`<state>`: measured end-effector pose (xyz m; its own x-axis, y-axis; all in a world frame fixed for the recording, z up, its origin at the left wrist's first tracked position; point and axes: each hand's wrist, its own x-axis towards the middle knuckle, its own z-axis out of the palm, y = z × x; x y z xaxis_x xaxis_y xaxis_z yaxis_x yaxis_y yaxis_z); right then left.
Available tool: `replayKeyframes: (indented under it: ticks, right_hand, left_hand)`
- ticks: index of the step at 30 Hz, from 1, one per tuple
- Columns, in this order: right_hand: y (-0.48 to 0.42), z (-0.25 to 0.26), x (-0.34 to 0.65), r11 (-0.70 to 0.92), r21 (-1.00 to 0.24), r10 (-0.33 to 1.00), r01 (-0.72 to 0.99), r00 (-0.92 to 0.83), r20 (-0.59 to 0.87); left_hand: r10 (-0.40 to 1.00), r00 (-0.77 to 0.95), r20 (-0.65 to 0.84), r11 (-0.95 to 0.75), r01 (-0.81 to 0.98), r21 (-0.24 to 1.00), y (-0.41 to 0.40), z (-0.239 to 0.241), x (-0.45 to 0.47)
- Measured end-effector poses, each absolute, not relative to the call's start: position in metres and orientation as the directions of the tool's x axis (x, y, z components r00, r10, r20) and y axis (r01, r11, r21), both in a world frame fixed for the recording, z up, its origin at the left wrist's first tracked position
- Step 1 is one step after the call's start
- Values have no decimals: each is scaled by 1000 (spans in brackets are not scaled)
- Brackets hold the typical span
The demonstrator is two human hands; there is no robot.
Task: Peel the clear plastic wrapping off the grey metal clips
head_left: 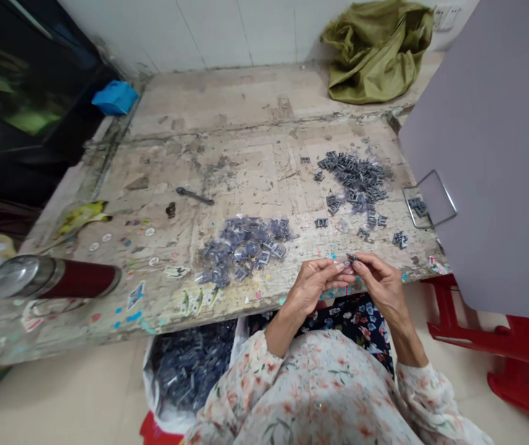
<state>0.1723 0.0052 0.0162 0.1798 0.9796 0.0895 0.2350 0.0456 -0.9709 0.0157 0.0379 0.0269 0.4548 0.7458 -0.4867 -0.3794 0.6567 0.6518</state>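
Observation:
Near the table's front edge my two hands meet. Between the thumb and fingers of my right hand [382, 283] is a small dark grey plastic piece [351, 258]. My left hand [311, 283] pinches something thin and clear beside it, perhaps a small plastic bag, though the fingers partly hide it. Ahead and to the right lies a heap of loose grey plastic pieces [355, 174], with several strays around it. To the left of my hands is a pile of clear little bags with grey pieces inside [243, 244].
Below the table edge stands a white sack [151, 377] full of bagged pieces. A dark red thermos [81, 278] lies at the left. An olive cloth [376, 55] sits at the back right. A grey panel [491, 161] with a wire loop borders the right side, above red stools [500, 340].

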Motion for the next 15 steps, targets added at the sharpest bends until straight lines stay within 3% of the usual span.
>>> replayKeyframes:
  ticks: [2, 5, 10, 15]
  right_hand:
    - [2, 18, 171, 47, -962, 970, 269, 219, 108]
    - [-6, 24, 170, 158, -902, 932, 402, 241, 271]
    - [-21, 32, 165, 375, -629, 830, 681, 57, 555]
    - [-27, 33, 154, 440, -493, 773, 751, -37, 633]
  left_hand:
    - [739, 442, -509, 668, -384, 637, 36, 32, 17]
    - [753, 406, -517, 656, -414, 630, 32, 38, 20]
    - [832, 298, -467, 554, -471, 686, 24, 40, 26]
    - [911, 194, -364, 413, -435, 800, 17, 38, 31]
